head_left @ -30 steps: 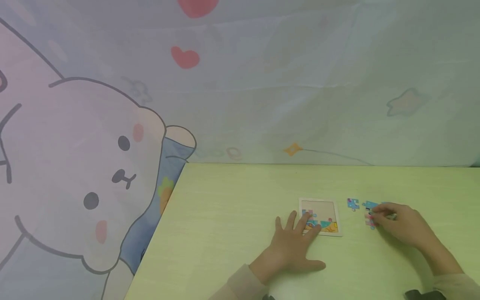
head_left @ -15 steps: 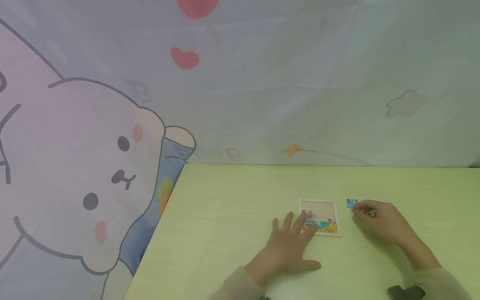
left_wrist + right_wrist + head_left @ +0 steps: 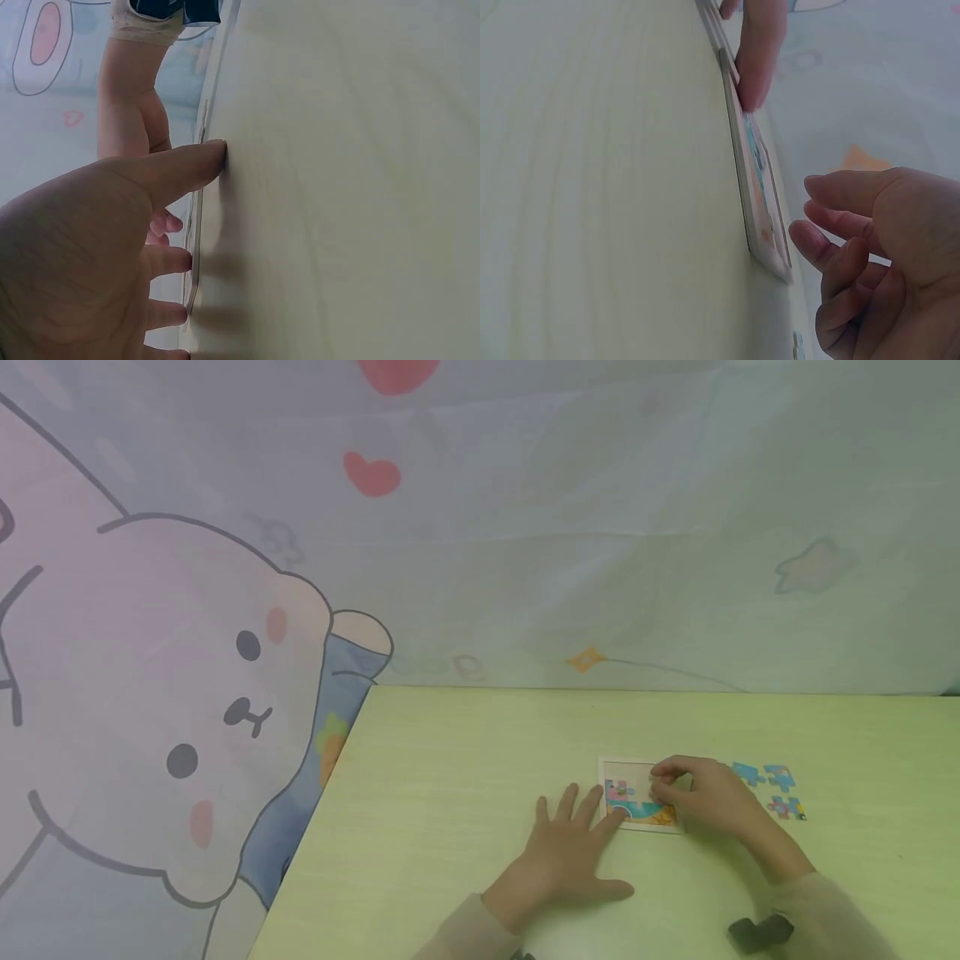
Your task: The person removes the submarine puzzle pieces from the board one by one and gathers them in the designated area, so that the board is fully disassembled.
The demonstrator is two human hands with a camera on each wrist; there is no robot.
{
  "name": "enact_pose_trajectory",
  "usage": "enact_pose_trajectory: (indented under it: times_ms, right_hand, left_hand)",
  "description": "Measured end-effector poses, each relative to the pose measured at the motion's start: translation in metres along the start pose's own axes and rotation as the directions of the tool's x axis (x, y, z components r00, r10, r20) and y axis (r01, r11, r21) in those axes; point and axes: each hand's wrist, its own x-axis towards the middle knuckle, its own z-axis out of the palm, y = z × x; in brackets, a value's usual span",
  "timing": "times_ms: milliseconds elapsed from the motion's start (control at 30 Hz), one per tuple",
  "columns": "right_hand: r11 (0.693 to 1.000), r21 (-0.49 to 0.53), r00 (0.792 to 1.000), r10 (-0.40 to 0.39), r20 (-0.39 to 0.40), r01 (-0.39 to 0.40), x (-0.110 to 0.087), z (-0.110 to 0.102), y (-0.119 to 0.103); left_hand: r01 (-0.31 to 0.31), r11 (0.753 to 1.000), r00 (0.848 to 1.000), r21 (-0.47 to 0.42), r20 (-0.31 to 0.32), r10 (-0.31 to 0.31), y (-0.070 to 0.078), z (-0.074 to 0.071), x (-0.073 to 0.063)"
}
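The puzzle frame [image 3: 602, 768] lay flat on the table [image 3: 450, 777], toward four o'clock from the centre of the head view, with fitted pieces [image 3: 648, 812] along its six o'clock side and bare backing at eleven. It looked thin, light and stiff, so it probably slid easily when nudged; its raised rim seemed the best part to steady. The left hand [image 3: 567, 860] lay spread at eight o'clock, fingers nearly straight, its index finger over the frame's near corner. The right hand [image 3: 705, 793] hung over the three o'clock side, thumb and fingers curved toward each other; whether a piece was pinched there could not be told. Three loose pieces [image 3: 780, 777] lay farther out at three o'clock. They seemed nearly weightless and rigid, with knobs perhaps easily bent, best pinched by opposite edges.
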Motion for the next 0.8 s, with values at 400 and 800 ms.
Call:
enact_pose_trajectory:
  times_ms: [400, 800]
  right_hand:
    - [0.997, -0.079, 1.000, 0.003, 0.024, -0.001, 0.015, 0.025, -0.016]
    - [0.997, -0.077, 0.998, 0.026, 0.062, -0.021, 0.019, 0.030, -0.018]
  left_hand:
    - [-0.002, 1.000, 1.000, 0.015, 0.013, 0.002, 0.001, -0.001, 0.001]
    - [0.013, 0.999, 1.000, 0.036, 0.008, -0.014, 0.002, 0.002, 0.003]
